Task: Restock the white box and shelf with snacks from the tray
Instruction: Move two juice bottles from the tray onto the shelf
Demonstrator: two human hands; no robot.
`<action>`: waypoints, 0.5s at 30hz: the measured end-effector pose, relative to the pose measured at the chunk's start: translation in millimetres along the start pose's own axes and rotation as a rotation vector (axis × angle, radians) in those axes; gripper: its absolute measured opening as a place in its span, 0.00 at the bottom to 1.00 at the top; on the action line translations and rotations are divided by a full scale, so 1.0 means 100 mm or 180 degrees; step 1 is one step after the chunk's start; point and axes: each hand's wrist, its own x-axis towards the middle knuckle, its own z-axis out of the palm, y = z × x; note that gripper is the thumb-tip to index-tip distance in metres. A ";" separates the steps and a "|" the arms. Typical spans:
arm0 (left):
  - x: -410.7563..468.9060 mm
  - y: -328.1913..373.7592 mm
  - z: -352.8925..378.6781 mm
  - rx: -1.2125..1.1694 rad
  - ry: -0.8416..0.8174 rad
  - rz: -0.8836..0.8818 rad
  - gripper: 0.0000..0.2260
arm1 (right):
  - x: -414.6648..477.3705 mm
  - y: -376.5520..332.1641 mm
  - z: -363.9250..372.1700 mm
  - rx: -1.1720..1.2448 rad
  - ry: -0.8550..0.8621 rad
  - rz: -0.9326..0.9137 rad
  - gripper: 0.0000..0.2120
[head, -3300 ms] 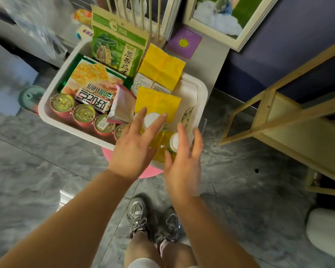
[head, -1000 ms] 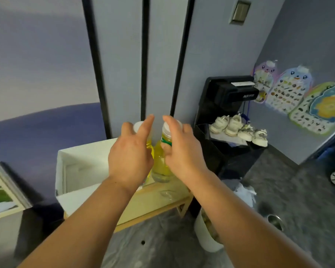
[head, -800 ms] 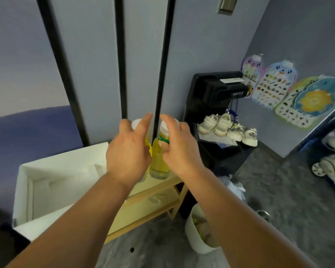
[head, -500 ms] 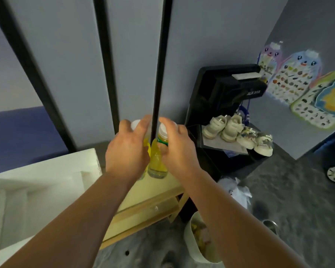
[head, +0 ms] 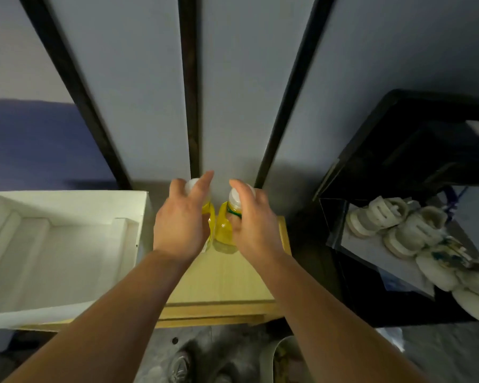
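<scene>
Task overall: early, by my judgement. Two drinks are at the shelf but not let go, and the tray is out of view, so what it holds cannot be told.
White box (head: 67, 196): sits on the left part of the shelf, open at the top; no snack shows inside it, so filling it looks wholly left to do.
Shelf (head: 224, 283): pale wood top, bare of stock to the right of the box, where the bottles are arriving.
Left hand (head: 180, 225): wrapped round the left bottle (head: 210, 215), forefinger raised beside its white cap.
Right hand (head: 253, 228): clamped on the right bottle (head: 224, 230) just under its cap.
Bottles: yellow, upright, nearly touching each other, low over the back of the shelf top; whether their bases rest on it I cannot tell.
Wall (head: 150, 92): grey panels split by black strips (head: 190, 78), with a purple band low at the left.
Floor (head: 440, 355): grey and mottled.
Black stand (head: 412, 150): just right of the shelf.
Small shoes (head: 404, 228): pale pairs in a row on the stand's ledge.
Bin (head: 277, 360): white, on the floor below the shelf's right corner.
</scene>
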 end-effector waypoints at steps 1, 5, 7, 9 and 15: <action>0.03 -0.06 0.06 -0.0004 0.0002 -0.0036 0.32 | 0.06 0.04 0.08 0.0025 -0.0046 -0.0006 0.29; 0.15 -0.27 0.31 -0.0051 -0.0117 -0.0185 0.32 | 0.25 0.16 0.37 0.0086 -0.0179 -0.0022 0.29; 0.21 -0.36 0.43 -0.0078 -0.0136 -0.0237 0.31 | 0.34 0.21 0.50 0.0101 -0.0213 -0.0019 0.29; 0.26 -0.42 0.55 -0.0109 -0.0162 -0.0280 0.31 | 0.41 0.26 0.61 0.0087 -0.0254 -0.0003 0.29; 0.41 -0.59 0.79 -0.0169 -0.0217 -0.0463 0.29 | 0.58 0.36 0.79 0.0093 -0.0354 -0.0028 0.29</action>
